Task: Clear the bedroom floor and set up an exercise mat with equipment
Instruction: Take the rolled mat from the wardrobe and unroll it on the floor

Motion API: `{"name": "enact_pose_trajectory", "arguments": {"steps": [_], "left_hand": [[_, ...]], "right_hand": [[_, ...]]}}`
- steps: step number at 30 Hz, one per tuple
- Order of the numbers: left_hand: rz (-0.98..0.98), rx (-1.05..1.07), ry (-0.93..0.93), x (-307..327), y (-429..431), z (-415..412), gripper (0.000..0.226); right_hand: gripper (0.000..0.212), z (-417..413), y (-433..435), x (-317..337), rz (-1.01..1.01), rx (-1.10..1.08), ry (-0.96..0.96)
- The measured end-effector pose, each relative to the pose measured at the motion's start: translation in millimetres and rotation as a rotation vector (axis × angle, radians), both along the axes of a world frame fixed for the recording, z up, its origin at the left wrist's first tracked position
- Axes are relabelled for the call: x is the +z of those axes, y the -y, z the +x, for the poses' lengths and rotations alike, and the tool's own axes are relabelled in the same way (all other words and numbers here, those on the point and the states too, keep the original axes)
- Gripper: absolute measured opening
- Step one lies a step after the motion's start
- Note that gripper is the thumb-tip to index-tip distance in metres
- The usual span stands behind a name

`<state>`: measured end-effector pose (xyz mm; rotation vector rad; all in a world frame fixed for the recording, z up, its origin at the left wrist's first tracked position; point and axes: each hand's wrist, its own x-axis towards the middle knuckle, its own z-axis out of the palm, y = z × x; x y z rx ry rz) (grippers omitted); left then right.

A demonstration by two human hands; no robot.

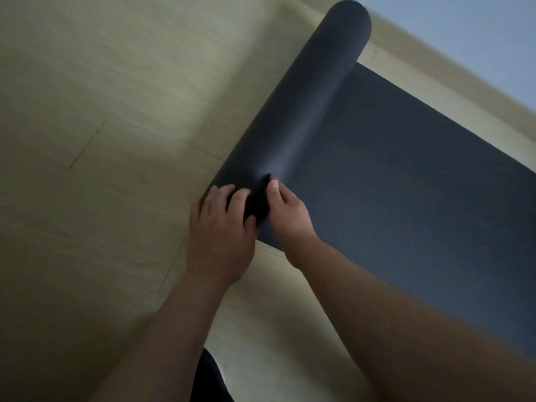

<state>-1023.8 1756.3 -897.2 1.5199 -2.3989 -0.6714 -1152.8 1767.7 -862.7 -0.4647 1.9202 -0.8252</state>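
dark grey exercise mat [406, 198] on the floor [101, 140], part unrolled. the flat ribbed section lies to the right and runs out of frame at the right edge. the roll [313, 91] lies diagonally, its near end at frame centre under the hands, its far end at the top by the skirting board [435, 71]. the roll sits at the left edge of the flat section, touching it. left hand [220, 236] is on the near end of the roll, fingers [223, 192] curled over the top and a little apart, thumb hooked on the end face, so it grips the roll. right hand [290, 219] is just right of it, at the crease where the roll meets the flat section, thumb [274, 185] pressed against the roll's side, nail up. its other fingers are hidden under the hand, cannot tell if they clamp anything. the hands are close together but not touching, bare forearms coming in from the bottom of frame. floor is pale wood-look planks with seams visible on the left. pale skirting board runs diagonally across the upper right, blue-grey wall [478, 30] above it. dark garment [208, 381] at the bottom edge between the forearms. view is tilted, dim and slightly blurred.
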Motion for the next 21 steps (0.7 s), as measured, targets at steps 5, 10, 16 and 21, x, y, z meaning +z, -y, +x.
{"name": "enact_pose_trajectory", "arguments": {"steps": [5, 10, 16, 21], "left_hand": [[-0.005, 0.183, 0.087, -8, 24, 13, 0.049], [0.030, 0.289, 0.133, -6, 39, 31, 0.056], [-0.040, 0.312, 0.054, -7, 41, 48, 0.052], [-0.071, 0.401, 0.058, -6, 49, 54, 0.063]], "right_hand": [[0.036, 11, 24, -3, -0.032, 0.066, -0.111], [0.047, 28, 47, -1, -0.009, 0.090, -0.057], [0.053, 47, 71, 2, -0.096, 0.130, 0.043], [0.044, 50, 79, -9, -0.083, 0.154, -0.005]]}}
